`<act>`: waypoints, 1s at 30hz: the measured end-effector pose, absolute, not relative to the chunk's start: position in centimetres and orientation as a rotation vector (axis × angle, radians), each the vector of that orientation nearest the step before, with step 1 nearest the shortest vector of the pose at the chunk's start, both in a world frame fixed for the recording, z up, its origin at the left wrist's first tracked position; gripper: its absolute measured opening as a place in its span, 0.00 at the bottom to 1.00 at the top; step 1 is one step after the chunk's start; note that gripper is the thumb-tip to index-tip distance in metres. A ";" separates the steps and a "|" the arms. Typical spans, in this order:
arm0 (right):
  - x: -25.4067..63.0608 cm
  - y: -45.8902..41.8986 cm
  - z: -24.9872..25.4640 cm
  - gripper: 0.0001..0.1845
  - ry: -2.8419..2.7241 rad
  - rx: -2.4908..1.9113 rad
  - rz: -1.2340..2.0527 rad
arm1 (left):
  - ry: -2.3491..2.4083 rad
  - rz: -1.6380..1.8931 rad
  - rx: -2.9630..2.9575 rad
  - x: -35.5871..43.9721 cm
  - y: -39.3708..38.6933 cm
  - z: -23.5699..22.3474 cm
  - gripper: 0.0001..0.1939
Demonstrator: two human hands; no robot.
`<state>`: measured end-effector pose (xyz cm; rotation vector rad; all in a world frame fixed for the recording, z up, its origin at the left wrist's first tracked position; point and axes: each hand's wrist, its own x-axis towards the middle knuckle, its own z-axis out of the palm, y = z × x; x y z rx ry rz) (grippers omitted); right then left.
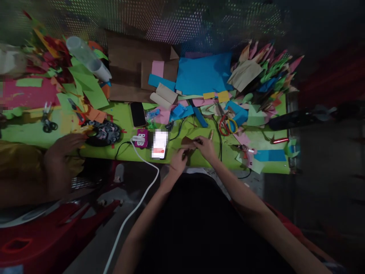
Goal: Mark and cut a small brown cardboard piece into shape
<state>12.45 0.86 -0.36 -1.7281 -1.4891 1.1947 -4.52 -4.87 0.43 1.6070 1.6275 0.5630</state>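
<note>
Near the table's front edge, a small piece of brown paper is between my two hands. My right hand pinches its right side with the fingers closed. Lower and to the left, my left hand has its fingers closed at the paper's near edge. A lit phone lies just left of my left hand. Beyond my right hand sit scissors with red and yellow handles. A pink glue gun rests farther right.
A co-worker's hand is at the left beside a dark patterned pouch. A white cable runs from a magenta power block past my left arm. Blue sheets, brown card and paper flowers line the back.
</note>
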 end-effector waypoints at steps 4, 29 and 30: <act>11.8 1.2 -1.0 0.07 -1.586 -1.838 1.102 | 1.681 0.180 1.929 -4.3 -4.6 -0.1 0.16; 16.8 -15.0 0.5 0.16 -2.388 -1.591 0.844 | 1.530 0.020 2.178 -5.2 -2.8 -0.8 0.26; 17.4 -14.9 0.6 0.14 -2.244 -1.704 0.813 | 1.528 0.025 2.185 -5.4 -2.7 -0.9 0.26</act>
